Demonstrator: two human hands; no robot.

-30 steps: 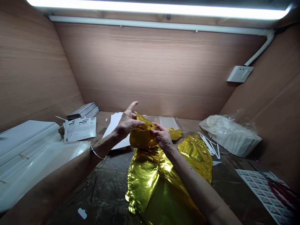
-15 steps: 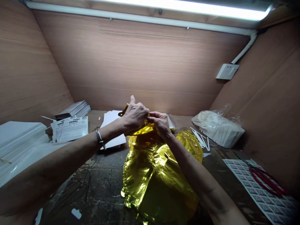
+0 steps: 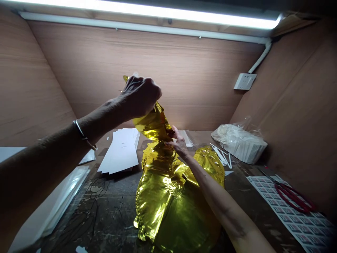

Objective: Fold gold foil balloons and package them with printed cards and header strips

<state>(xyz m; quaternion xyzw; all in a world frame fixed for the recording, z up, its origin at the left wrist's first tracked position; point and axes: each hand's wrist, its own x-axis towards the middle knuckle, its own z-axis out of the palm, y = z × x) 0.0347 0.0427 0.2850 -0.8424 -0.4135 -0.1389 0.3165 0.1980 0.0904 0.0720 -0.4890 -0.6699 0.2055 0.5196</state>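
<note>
A shiny gold foil balloon (image 3: 184, 218), flat and wrinkled, lies over the middle of the dark table. My left hand (image 3: 142, 93) is closed on the balloon's upper end, lifted above the table in front of the back wall. A bit of gold foil sticks out beyond its knuckles. Lower and to the right, my right hand (image 3: 180, 144) grips the foil between thumb and fingers, where the raised strip meets the part on the table. Its fingertips are partly behind the foil. Another gold section with a bumpy surface (image 3: 210, 161) spreads beside my right forearm.
White cards (image 3: 121, 151) are stacked left of the foil. Clear plastic sleeves (image 3: 65, 196) lie under my left arm. To the right are white strips (image 3: 221, 154), a plastic bag of white pieces (image 3: 240, 142), a sticker sheet (image 3: 284, 207) and red-handled scissors (image 3: 292, 198).
My left hand has risen up and to the left, away from my right hand, drawing the foil into a raised strip. My right hand has dropped slightly. The view has shifted a little.
</note>
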